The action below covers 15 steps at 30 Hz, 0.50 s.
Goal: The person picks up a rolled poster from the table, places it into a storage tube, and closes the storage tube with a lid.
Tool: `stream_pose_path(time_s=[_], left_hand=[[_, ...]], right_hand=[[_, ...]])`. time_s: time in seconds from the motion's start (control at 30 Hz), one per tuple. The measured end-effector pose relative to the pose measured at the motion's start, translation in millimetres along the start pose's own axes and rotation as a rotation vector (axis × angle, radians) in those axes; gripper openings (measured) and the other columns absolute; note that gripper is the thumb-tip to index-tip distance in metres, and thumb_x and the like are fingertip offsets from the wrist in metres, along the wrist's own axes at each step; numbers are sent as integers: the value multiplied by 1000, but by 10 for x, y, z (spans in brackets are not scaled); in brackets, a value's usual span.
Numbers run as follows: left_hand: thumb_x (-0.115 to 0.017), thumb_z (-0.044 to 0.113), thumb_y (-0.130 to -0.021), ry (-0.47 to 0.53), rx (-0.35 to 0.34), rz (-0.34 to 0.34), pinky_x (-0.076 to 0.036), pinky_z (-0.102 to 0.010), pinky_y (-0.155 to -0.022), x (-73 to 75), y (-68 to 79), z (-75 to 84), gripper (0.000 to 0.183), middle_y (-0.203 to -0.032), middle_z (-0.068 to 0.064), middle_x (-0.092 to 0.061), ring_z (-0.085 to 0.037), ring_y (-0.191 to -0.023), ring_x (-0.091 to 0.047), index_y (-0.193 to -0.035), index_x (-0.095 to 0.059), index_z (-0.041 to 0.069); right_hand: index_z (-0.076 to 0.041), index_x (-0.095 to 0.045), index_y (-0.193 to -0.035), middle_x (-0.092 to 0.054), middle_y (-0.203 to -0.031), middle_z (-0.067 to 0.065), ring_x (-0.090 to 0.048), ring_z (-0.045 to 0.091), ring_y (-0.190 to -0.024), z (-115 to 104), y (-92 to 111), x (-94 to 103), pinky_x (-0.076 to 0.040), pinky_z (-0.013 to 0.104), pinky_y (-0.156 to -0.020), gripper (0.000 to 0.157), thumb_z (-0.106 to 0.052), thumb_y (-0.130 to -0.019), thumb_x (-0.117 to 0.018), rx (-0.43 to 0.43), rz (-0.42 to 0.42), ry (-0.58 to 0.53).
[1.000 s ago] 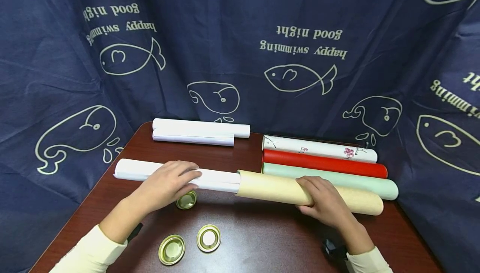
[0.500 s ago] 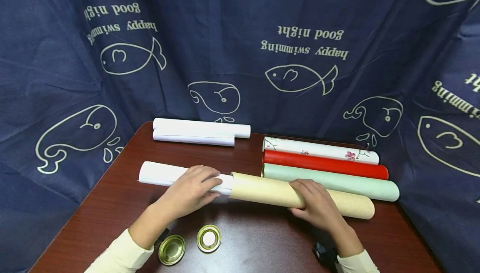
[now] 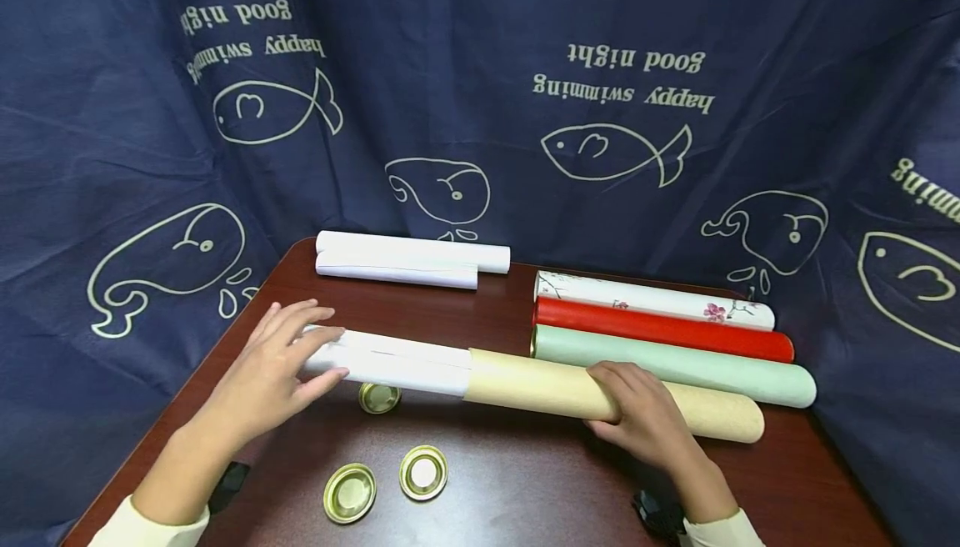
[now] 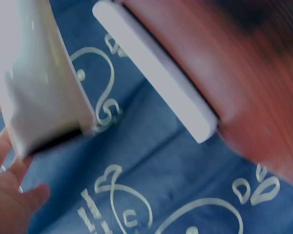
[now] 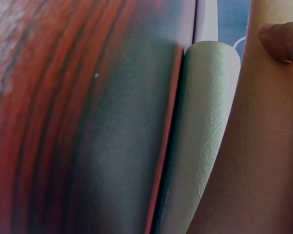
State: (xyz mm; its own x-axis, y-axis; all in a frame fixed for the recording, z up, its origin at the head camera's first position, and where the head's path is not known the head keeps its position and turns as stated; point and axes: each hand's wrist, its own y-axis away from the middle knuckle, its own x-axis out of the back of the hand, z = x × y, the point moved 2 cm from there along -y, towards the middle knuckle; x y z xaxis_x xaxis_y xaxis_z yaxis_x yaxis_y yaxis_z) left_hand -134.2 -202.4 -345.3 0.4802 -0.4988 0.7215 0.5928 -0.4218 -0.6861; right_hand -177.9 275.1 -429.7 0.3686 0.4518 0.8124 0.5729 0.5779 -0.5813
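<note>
A white paper roll point(image 3: 405, 361) sticks out of the left mouth of a cream cardboard tube point(image 3: 547, 382), partly inside it. My left hand point(image 3: 262, 372) is at the roll's far left end, fingers spread and thumb apart. In the left wrist view, the left hand point(image 4: 12, 180) lies beside the end of the paper roll point(image 4: 41, 83); whether it touches is unclear. My right hand point(image 3: 641, 414) grips the cream tube around its middle. The right wrist view shows its thumb on the tube point(image 5: 249, 146).
Behind the cream tube lie a mint green tube point(image 3: 675, 366), a red tube point(image 3: 667, 331) and a white floral tube point(image 3: 660, 300). White paper rolls point(image 3: 405, 259) rest at the back left. Gold metal lids point(image 3: 350, 494) lie on the dark red table point(image 3: 540, 489) in front.
The paper roll has slid right, deeper into the cream tube. My left hand moved right with it, then loosened and went back left to the roll's end. The right hand keeps its grip.
</note>
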Motion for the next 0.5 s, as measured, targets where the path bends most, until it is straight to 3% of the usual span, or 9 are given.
stream_pose_path(time_s=[0.13,0.23,0.5], left_hand=[[-41,64,-97,-13,-40,-39,-38,-49,-101,89,65,-81,65,-124,-15,-59,-39,-120,-52,-112,-69,7],[-36,59,-100,-21,-71,-52,-40,-42,-94,88,86,-92,64,-121,-15,-61,-36,-113,-55,-112,-69,5],[-36,54,-102,1,-100,-33,-47,-48,-90,-77,49,21,60,-116,-11,-65,-34,-109,-59,-111,-71,6]], right_hand=[[-9,-63,-121,-64,-116,4,-60,26,-103,7,12,13,-49,47,-82,74,-26,-54,-90,1,10,4],[-8,-63,-121,-63,-116,5,-60,26,-104,13,20,15,-49,48,-83,73,-27,-55,-89,-2,6,1],[-8,-63,-121,-63,-117,5,-59,25,-107,12,31,30,-48,46,-88,70,-29,-59,-88,-4,-5,-5]])
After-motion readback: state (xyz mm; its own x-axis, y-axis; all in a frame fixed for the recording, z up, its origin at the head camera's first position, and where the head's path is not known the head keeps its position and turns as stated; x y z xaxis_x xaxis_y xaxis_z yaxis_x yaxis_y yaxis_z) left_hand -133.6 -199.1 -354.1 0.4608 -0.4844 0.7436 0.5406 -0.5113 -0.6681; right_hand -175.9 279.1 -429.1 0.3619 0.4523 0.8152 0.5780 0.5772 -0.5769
